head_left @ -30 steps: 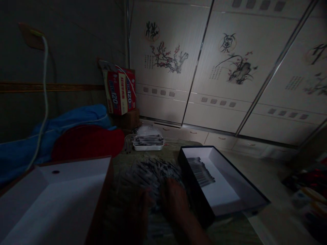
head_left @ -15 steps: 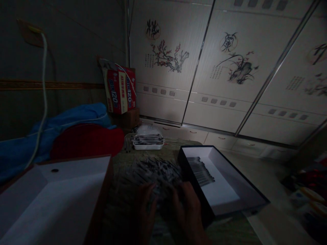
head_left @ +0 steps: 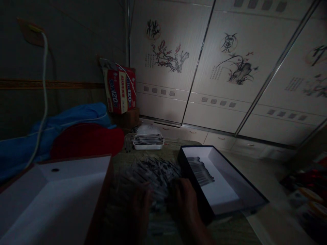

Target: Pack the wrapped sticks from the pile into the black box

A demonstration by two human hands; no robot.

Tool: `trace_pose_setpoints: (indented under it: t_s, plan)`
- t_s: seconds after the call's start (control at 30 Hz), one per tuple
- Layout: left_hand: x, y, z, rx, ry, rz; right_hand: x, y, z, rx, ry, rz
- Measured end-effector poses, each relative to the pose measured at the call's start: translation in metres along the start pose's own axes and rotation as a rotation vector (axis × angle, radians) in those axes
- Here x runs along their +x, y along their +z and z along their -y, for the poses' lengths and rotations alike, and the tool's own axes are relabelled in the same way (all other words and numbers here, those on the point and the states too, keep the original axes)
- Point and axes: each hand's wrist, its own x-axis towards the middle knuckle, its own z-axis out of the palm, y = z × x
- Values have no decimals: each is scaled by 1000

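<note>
A heap of slim pens [head_left: 155, 173], clear-bodied with dark ends, lies on the dim table between two shallow boxes. My left hand [head_left: 141, 207] is at the heap's near side, dark and blurred, so its grip is hidden. At the heap's right edge, beside the dark box, my right hand [head_left: 187, 197] has its fingers curled down; what they hold, if anything, is lost in shadow. Inside the dark-rimmed box [head_left: 227, 207], a neat row of pens [head_left: 201, 171] lies along the left side on the white bottom.
To the left stands a white-lined box [head_left: 74, 170] with a brown rim. Behind the heap is a white tray [head_left: 148, 147] filled with pens. Red cloth [head_left: 87, 141] and blue cloth [head_left: 74, 114] lie at left, near a white cable [head_left: 44, 85]. A red carton [head_left: 120, 90] stands farther back.
My right hand has shifted slightly left and up at the heap's edge. My left hand has moved slightly left and down, away from my right. The boxes have stayed put.
</note>
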Motion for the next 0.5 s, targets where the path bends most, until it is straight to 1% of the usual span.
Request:
trace_pose_setpoints:
  t_s: [0.07,0.2,0.23,0.33,0.4,0.5]
  plan:
    - [2,-1,-1,-40,-54,-21,11,10,-6,-75,-14,48]
    - [4,-7,4,-15,-86,-11,26,22,-7,-164,-62,133]
    - [5,-8,5,-23,-92,-7,29,23,-7,-187,-68,148]
    - [8,-8,8,-49,-91,-52,33,23,-7,-237,-55,176]
    - [9,-8,5,-40,-76,-82,34,22,-6,-252,-33,182]
    - [8,-7,-4,-27,-102,-70,34,21,0,-248,-20,186]
